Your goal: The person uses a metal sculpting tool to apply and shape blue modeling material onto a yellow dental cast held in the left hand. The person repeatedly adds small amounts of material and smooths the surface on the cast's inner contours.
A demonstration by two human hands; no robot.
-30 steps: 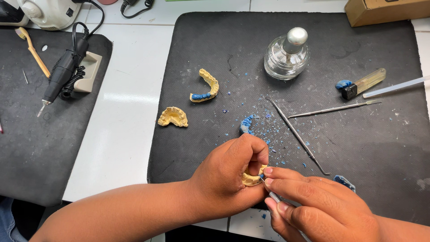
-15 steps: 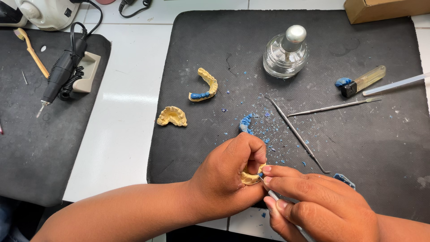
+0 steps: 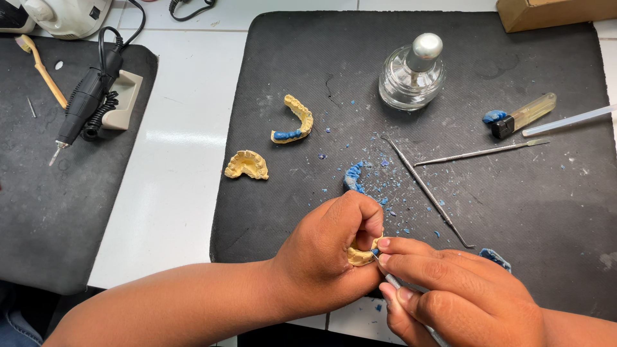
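Observation:
My left hand (image 3: 331, 250) is closed around a small yellow dental cast (image 3: 360, 256) near the front edge of the black mat (image 3: 276, 193). Only a bit of the cast shows between the fingers. My right hand (image 3: 450, 292) grips a thin metal carving tool (image 3: 393, 281) like a pen, and its tip touches the cast. Blue wax shavings (image 3: 385, 186) and a curved blue wax piece (image 3: 353, 177) lie just beyond my left hand.
Two more yellow casts (image 3: 293, 120) (image 3: 246, 164) lie at the mat's left edge. Two metal instruments (image 3: 427, 191) (image 3: 482, 152), a glass spirit lamp (image 3: 412, 76), a lighter (image 3: 524, 114) and a clear stick (image 3: 569, 120) lie farther back. A handpiece (image 3: 87, 103) and a brush (image 3: 42, 67) rest on the left mat.
Both hands stay over the cast with only slight shifts of the fingers and the tool tip.

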